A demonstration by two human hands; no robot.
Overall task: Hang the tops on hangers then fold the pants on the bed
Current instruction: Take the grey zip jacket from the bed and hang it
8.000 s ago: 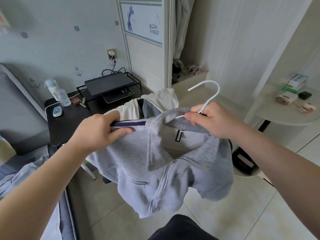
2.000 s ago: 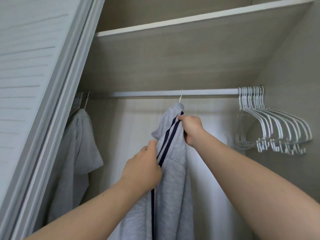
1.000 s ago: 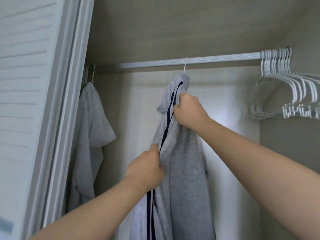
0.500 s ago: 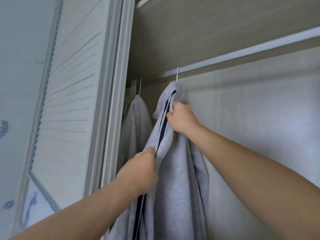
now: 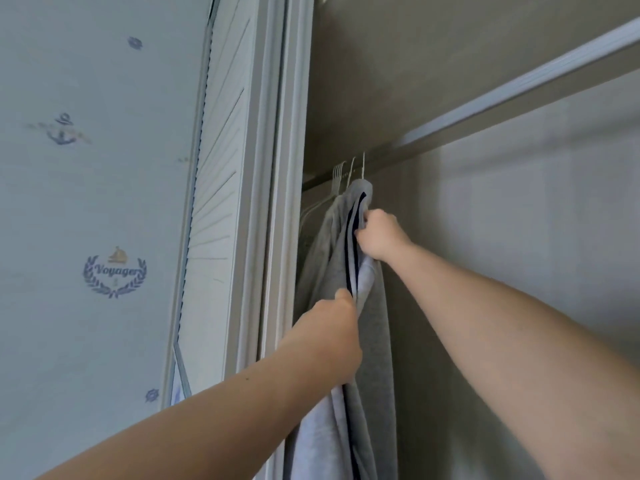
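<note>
Slid leftward along the rail point(image 5: 519, 84), hoodie point(image 5: 360, 271) (both hands gripping).

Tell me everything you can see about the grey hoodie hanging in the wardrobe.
The hoodie is light grey, of soft fleece-like cloth, with a dark navy stripe down one edge. It hangs edge-on from a white hanger hooked on the rail, close beside another grey top by the door. The right hand grips it near the top, the left hand lower down. Its bottom is out of frame.

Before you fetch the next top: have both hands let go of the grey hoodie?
No: the right hand grips the grey hoodie near its hanger, and the left hand holds it lower down.
</note>
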